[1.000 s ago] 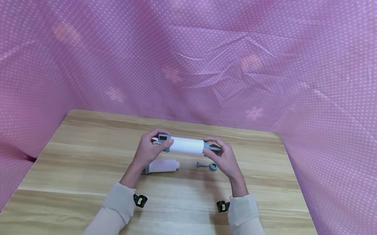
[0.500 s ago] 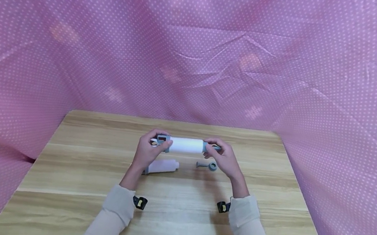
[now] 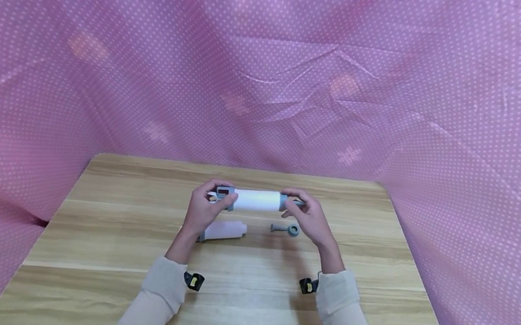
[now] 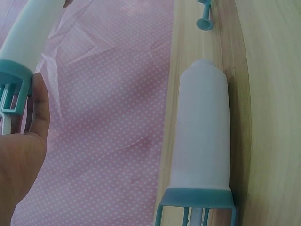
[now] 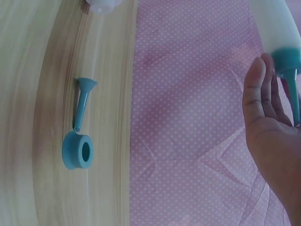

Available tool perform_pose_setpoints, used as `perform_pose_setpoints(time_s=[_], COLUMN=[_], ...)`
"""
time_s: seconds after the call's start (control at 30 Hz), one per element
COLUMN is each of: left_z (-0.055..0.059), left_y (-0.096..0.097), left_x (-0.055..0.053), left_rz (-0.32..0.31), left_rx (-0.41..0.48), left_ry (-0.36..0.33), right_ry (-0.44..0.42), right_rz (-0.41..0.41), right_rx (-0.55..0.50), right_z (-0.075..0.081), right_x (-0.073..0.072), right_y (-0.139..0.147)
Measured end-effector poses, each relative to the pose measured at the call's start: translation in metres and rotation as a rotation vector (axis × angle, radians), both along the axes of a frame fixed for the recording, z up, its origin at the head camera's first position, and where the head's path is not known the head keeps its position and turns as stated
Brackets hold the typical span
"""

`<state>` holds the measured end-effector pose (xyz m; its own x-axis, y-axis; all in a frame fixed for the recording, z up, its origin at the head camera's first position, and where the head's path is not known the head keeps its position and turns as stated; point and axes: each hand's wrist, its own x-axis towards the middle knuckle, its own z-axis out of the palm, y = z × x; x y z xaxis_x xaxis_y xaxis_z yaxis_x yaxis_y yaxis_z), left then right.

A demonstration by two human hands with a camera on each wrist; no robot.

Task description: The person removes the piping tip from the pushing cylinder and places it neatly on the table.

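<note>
A large syringe (image 3: 256, 200) with a white barrel and a teal plunger frame is held level above the table by both hands. My left hand (image 3: 203, 207) grips its teal frame, thumb on the near side, where the barrel begins. Around the teal collar and narrow nozzle (image 5: 292, 92) at the other end, my right hand (image 3: 309, 219) curls its thumb and fingers. A second white syringe (image 4: 202, 132) lies on the table below the left hand, its bare neck pointing right. To its right rest a loose teal nozzle (image 5: 83, 101) and a teal ring (image 5: 77, 150).
The wooden table (image 3: 234, 309) runs back to a pink dotted cloth (image 3: 267, 104), which rises behind it and on both sides. Each wrist carries a small black camera, one on the left (image 3: 194, 281) and one on the right (image 3: 308, 286).
The fingers of my right hand have shifted around the nozzle end, covering more of it. My left hand keeps nearly the same place, and the things on the table lie as before.
</note>
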<state>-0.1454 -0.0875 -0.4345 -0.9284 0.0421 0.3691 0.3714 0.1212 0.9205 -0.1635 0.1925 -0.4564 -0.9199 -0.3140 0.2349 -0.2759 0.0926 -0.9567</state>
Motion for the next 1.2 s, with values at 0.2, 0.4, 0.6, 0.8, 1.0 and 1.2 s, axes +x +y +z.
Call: perform_pose_setpoints(time_s=[0.2,0.4,0.6,0.8,1.0,1.2], left_z=[-0.007,-0.003,-0.003,-0.004,-0.005,-0.005], left_y=[-0.003,-0.003,-0.003,-0.004,-0.003,-0.005], left_x=[-0.003,-0.002,-0.002,0.0,0.0,0.0], left_rz=[-0.008,-0.005,-0.007,0.001,0.01,-0.009], left_rx=[0.003,0.007,0.013,0.03,0.027,0.009], left_ry=[-0.003,-0.008,-0.004,-0.019,-0.019,-0.023], right_ry=[-0.012,-0.022,-0.024,-0.027,-0.05,-0.061], right_rz=[-0.001,-0.002,0.005,0.026,0.016,0.005], right_rx=[-0.01,-0.009,-0.001,-0.026,-0.013,0.011], right_z=[0.002,-0.001,-0.003,-0.001,-0.003,-0.007], right_x=[0.002,-0.001,-0.003,0.001,-0.002,-0.002], right_y=[-0.002,0.0,-0.001,0.001,-0.002,-0.002])
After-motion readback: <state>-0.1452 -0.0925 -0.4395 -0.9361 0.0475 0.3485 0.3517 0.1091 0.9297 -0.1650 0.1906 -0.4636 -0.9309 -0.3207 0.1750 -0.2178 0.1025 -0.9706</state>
